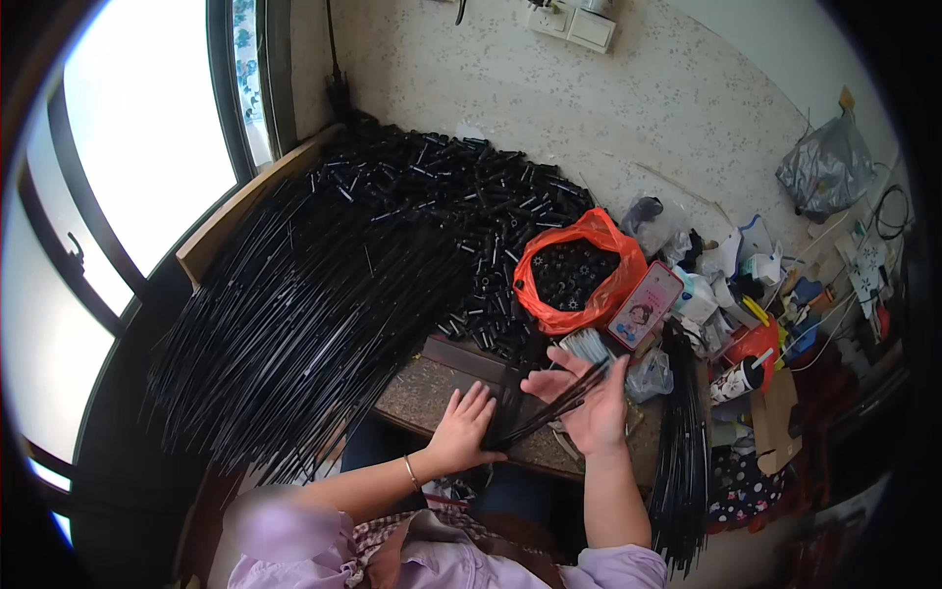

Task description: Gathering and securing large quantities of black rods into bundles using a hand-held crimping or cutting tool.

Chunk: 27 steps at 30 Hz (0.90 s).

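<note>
Just below the orange bag (579, 270), the right hand (589, 402) lies open with a small bundle of thin black rods (545, 412) across its palm, left hand (461, 432) spread flat beside their lower ends, so I'd square those ends before gripping.

left hand (463, 429) flat on rod bundle (535, 414) | right hand (587, 401) palm-up under rods | orange bag (579, 270) beyond

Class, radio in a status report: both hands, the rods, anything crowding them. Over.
Left hand flat on the rod bundle's base. Right hand open, rods lying across its palm. Black tube pile and orange bag close behind.
</note>
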{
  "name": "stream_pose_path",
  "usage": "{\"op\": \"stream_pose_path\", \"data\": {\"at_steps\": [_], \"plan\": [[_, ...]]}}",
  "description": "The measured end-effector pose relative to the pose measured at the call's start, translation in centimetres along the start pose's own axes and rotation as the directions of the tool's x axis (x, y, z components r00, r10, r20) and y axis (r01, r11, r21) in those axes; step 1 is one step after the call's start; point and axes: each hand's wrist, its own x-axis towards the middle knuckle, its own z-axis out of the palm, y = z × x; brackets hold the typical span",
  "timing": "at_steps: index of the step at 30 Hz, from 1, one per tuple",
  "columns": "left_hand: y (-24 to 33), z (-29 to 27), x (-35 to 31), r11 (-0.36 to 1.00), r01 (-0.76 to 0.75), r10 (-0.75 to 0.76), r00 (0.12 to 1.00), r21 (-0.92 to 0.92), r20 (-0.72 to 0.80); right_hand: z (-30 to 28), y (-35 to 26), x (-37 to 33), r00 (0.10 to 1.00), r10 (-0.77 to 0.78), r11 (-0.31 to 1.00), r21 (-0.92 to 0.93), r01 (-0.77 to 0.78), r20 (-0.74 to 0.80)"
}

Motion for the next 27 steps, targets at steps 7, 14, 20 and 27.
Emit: {"op": "stream_pose_path", "data": {"at_steps": [7, 14, 20, 27], "plan": [[0.1, -2.5, 2.4, 0.851, -0.526, 0.516, 0.833, -0.005, 0.203, -3.5, 5.2, -2.5, 0.797, -0.109, 0.915, -0.374, -0.153, -0.594], [-1.0, -0.7, 2.7, 0.631, -0.776, 0.751, 0.609, -0.004, 0.255, -6.7, 7.9, 3.0, 0.836, 0.468, 0.875, 0.281, -0.393, -0.288], [-0.7, -1.4, 2.9, 0.835, -0.531, 0.549, 0.798, -0.143, 0.249, -11.8, -3.5, 2.1, 0.552, -0.833, -0.159, -0.972, -0.172, 0.038], [-1.2, -1.1, 3.5, 0.806, -0.531, 0.588, 0.770, -0.263, 0.248, -16.8, -6.6, 0.0, 0.690, -0.721, -0.568, -0.616, -0.545, 0.054]]}}
